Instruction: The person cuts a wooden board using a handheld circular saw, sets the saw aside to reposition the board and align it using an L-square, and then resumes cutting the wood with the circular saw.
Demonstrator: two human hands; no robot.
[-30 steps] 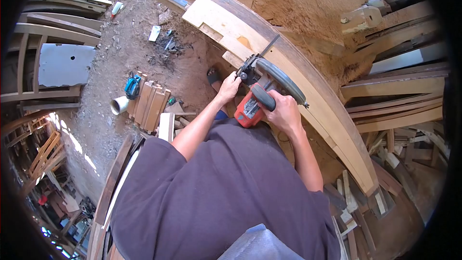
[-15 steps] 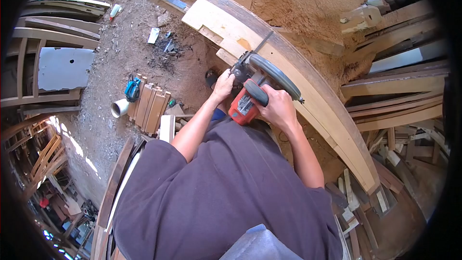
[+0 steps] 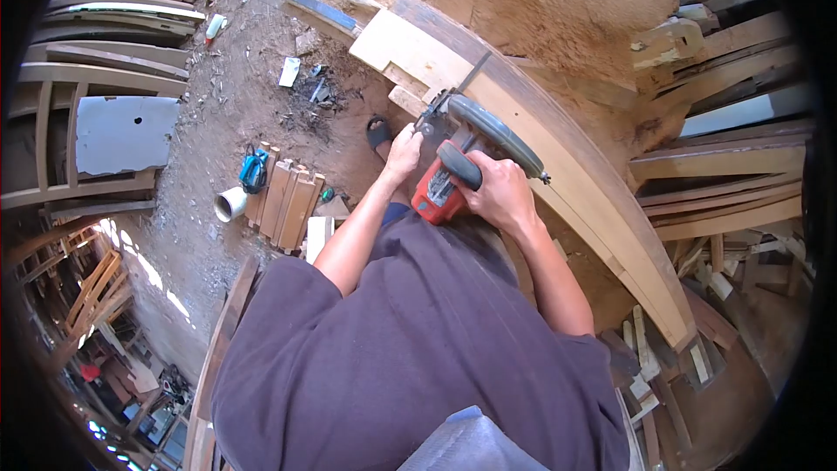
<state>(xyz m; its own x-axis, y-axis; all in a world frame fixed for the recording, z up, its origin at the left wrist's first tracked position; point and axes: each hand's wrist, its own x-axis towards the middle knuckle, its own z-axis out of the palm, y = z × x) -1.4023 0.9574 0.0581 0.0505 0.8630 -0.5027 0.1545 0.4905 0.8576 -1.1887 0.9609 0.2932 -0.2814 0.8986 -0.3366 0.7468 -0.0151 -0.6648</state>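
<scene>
A circular saw (image 3: 440, 196) with a red motor housing and dark blade guard rests on a long, curved wooden plank (image 3: 567, 187). My right hand (image 3: 501, 192) is wrapped round its black rear handle. At the saw's front, my left hand (image 3: 404, 153) is closed on a dark part by the base; its fingertips are partly hidden. A thin metal bar (image 3: 475, 72) sticks out from the saw across the plank. The blade itself is hidden. Ahead of the saw lies a pale notched board (image 3: 392, 42), and beyond it a try square (image 3: 321, 10) on the plank's far end.
Sawdust (image 3: 567, 9) is heaped behind the plank. On the ground at left are a blue power tool (image 3: 254, 170), a pale cylinder (image 3: 230, 204) and stacked wood strips (image 3: 286, 205). Curved timbers (image 3: 724, 161) are piled at right. A sandalled foot (image 3: 378, 133) stands near my left hand.
The saw, with both hands on it, has shifted slightly along the plank toward the try square. The view has turned a little, and the sandalled foot shows more.
</scene>
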